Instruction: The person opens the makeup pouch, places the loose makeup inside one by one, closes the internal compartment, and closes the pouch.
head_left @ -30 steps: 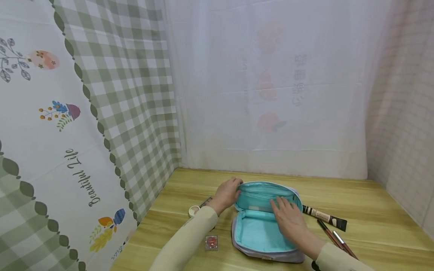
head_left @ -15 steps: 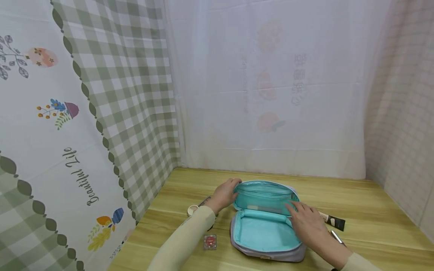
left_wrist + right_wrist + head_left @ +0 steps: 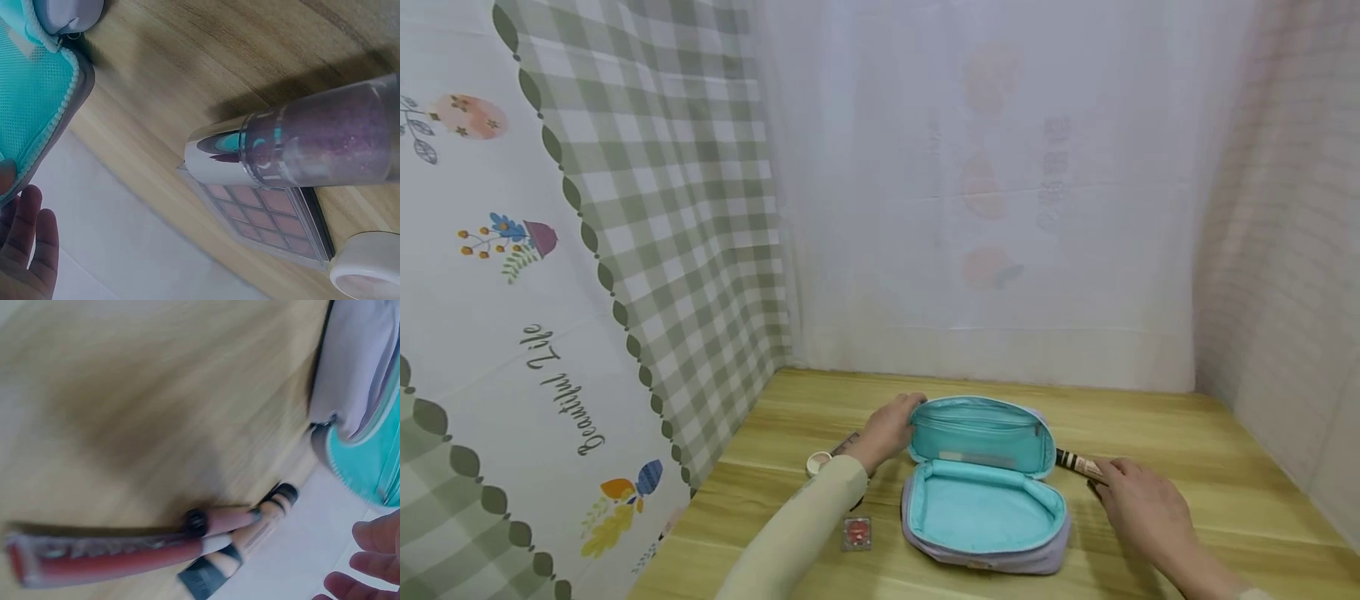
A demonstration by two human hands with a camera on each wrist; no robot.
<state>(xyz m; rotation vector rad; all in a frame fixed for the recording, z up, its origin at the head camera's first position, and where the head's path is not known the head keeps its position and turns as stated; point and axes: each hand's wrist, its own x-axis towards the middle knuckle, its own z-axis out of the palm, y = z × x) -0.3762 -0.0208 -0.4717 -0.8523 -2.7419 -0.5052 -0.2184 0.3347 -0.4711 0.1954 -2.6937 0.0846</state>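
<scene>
A lavender zip pouch (image 3: 985, 510) with a turquoise lining lies open on the table, its mesh-pocketed lid (image 3: 981, 446) raised. My left hand (image 3: 887, 429) pinches the lid's left edge, thumb on the lining side and fingers behind, as the left wrist view shows. My right hand (image 3: 1150, 508) is right of the pouch, overlapping a beige and black cosmetic tube (image 3: 1081, 465) in the head view. Its fingers (image 3: 375, 540) are loosely bent with nothing between them. A red tube with a clear casing (image 3: 112, 556) and a pinkish stick (image 3: 228, 520) lie by the cosmetic tube.
Left of the pouch are a palette of pink pans (image 3: 269, 219), a purple glittery bottle with a silver cap (image 3: 325, 137) and a white round container (image 3: 369, 269). A small square case with red inside (image 3: 857, 533) lies nearer the front. Curtains (image 3: 977, 192) surround the table.
My right hand has moved from over the pouch's lid and mesh pocket rightward to the cosmetic tube. My left hand keeps hold of the lid. The head view has shifted slightly.
</scene>
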